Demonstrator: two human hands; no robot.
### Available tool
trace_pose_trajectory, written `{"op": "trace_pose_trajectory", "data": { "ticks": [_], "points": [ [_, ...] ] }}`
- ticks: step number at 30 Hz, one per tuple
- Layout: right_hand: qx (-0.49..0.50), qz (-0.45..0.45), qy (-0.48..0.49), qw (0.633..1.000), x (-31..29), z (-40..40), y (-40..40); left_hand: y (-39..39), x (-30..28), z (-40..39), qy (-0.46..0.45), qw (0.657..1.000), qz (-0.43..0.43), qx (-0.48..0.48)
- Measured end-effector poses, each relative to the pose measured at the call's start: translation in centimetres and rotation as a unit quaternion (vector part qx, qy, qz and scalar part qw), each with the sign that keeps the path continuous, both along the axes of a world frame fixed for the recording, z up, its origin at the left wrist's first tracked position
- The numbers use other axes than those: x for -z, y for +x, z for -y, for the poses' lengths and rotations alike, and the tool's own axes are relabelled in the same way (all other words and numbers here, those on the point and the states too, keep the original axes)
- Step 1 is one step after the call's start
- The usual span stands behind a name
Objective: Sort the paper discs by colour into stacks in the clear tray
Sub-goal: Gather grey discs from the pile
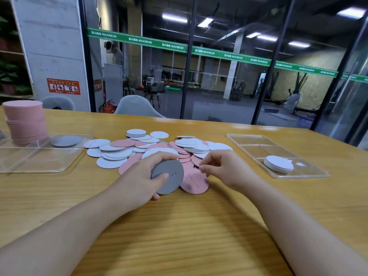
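Big loose pile of pink, white and grey paper discs [159, 148] mid-worktop. Left clear tray [39, 156] has a tall pink stack [24, 122] plus one grey disc [65, 140]. Right clear tray [258, 148] holds a short white stack [278, 163].

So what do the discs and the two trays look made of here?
Discs held in the left hand, grey discs: likely matte paper or card, thin, no shine. Left tray and right tray: clear glossy plastic, probably acrylic; the table shows through.

Behind the yellow wooden surface [199, 226]
Two grey moulded chairs [137, 106] stand beside a red fire extinguisher [108, 107]; a green banner strip [199, 49] crosses the dark-framed glass wall [229, 76].
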State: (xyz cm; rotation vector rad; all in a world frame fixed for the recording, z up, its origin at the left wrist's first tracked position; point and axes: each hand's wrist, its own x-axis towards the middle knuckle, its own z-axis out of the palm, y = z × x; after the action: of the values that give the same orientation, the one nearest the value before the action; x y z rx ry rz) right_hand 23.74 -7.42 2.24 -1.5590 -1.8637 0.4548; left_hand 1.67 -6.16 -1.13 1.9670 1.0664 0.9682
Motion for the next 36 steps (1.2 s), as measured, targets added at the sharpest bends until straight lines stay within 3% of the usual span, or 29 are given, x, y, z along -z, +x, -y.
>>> {"op": "trace_pose_trajectory", "data": {
  "ticks": [6, 14, 21, 32, 36],
  "points": [
    [0.041, 0.128, -0.039, 0.990, 0.8, -1.1, 2.7, -0.1, -0.1, 0.1, 0.000, 1.000, -0.004, 0.003],
    [0.019, 0.121, -0.007, 0.992, 1.6, -1.8, 2.5, 0.0, -0.2, 0.1, -0.007, 1.000, -0.005, 0.003],
    [-0.017, 0.167, 0.040, 0.985, 2.1, -2.3, 1.5, -0.2, -0.3, 0.2, -0.002, 1.000, 0.008, 0.002],
    [-0.061, 0.109, 0.023, 0.992, 1.2, -1.3, 0.6, -0.4, -1.0, 0.0, 0.058, 0.990, 0.096, -0.088],
    [-0.052, 0.031, 0.082, 0.995, 0.2, -0.4, 0.5, -0.5, -0.8, -0.3, 0.047, 0.992, 0.085, -0.084]
  ]
}}
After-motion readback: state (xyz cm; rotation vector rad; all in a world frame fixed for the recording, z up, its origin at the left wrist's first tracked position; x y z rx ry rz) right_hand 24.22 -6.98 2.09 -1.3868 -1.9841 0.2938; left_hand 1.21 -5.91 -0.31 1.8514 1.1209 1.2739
